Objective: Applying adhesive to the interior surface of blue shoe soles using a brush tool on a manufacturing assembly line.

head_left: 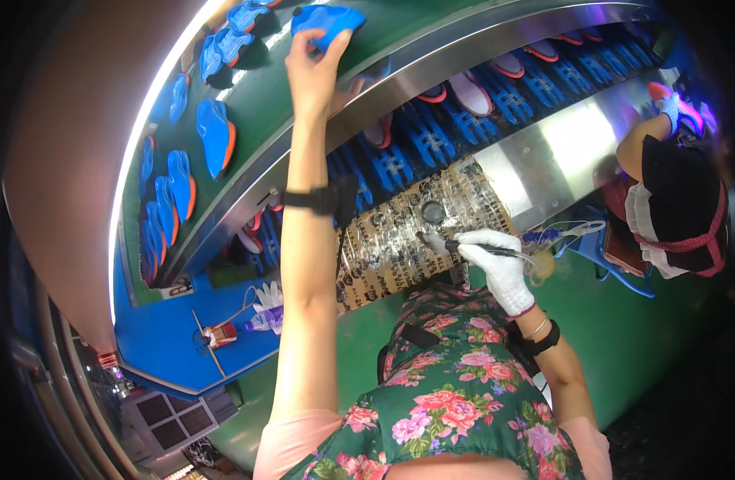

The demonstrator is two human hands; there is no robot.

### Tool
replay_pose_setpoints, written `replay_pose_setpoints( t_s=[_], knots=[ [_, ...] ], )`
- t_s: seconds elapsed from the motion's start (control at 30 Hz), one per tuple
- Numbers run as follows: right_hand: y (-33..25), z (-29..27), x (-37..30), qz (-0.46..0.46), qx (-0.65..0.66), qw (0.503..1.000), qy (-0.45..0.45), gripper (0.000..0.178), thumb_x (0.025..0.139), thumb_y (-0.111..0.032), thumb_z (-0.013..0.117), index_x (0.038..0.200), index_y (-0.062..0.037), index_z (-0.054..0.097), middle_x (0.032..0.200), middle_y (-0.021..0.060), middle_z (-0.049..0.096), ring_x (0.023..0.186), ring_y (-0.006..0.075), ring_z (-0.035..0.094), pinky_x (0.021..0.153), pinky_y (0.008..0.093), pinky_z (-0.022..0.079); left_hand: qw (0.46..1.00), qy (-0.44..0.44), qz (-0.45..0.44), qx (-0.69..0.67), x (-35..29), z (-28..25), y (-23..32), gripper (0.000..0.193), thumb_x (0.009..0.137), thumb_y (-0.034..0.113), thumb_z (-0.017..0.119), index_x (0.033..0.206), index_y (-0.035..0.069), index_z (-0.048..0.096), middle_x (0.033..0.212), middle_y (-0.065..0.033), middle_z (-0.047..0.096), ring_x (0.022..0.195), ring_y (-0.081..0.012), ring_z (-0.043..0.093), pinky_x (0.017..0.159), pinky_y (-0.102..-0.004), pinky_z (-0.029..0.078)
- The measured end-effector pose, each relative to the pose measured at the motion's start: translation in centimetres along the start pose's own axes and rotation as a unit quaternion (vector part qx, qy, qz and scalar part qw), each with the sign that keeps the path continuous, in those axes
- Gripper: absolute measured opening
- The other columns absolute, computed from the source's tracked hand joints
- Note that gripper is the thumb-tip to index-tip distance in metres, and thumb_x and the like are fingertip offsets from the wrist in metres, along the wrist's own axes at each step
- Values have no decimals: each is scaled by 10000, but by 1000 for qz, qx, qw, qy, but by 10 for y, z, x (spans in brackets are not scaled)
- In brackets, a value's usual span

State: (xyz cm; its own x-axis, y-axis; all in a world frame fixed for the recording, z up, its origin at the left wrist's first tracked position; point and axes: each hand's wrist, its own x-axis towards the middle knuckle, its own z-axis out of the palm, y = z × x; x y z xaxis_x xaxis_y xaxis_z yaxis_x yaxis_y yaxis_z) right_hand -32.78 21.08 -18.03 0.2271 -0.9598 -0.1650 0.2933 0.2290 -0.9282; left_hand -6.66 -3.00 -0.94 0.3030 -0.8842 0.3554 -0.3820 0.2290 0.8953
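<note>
My left hand [313, 70], bare, reaches up to the green conveyor belt [259, 128]. Its thumb and fingers pinch the edge of a blue shoe [334, 22], which is partly cut off by the picture's top. My right hand [495, 268] wears a white knit glove and is closed round a brush [457, 246] with a dark handle. The brush points left over a ledge covered with printed brown and clear tape [399, 260]. A round dark disc [433, 212] sits on that tape, just beyond the brush tip.
Several blue shoes with orange soles [215, 138] lie along the belt. Below its metal rail [399, 68], a lower line carries blue racks and pale soles. At right sits a co-worker [679, 208]. A purple bottle [263, 318] stands on the blue table [167, 344].
</note>
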Motion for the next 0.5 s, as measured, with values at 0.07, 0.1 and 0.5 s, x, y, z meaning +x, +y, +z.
replay_pose_setpoints(
  t_s=[0.07, 0.1, 0.5],
  knots=[
    [-7, 3, -3, 27, 33, 999, 28, 203, 876, -9, 748, 1076, 14, 767, 999, 75, 769, 884, 119, 705, 790, 253, 558, 980, -26, -71, -183, -41, -30, 13, 287, 874, 201, 827, 986, 46, 613, 1158, -102, 521, 1032, -209, 578, 819, -309, 547],
    [-10, 3, -4, 33, 39, 998, 30, 209, 867, 2, 752, 1076, 15, 767, 992, 76, 768, 867, 118, 701, 774, 246, 555, 997, 10, -25, -79, -57, -52, 2, 266, 881, 174, 818, 963, 46, 601, 1157, -97, 502, 1008, -181, 570, 821, -315, 543],
    [-71, 33, -12, -96, 83, 992, 27, 222, 835, 72, 703, 1049, 36, 749, 1037, 126, 756, 788, 115, 670, 684, 225, 518, 969, 122, -50, -207, -196, -79, -27, 709, 811, -156, 645, 1428, 36, 351, 1271, -134, 496, 1175, -247, 591, 985, -360, 504]
  ],
)
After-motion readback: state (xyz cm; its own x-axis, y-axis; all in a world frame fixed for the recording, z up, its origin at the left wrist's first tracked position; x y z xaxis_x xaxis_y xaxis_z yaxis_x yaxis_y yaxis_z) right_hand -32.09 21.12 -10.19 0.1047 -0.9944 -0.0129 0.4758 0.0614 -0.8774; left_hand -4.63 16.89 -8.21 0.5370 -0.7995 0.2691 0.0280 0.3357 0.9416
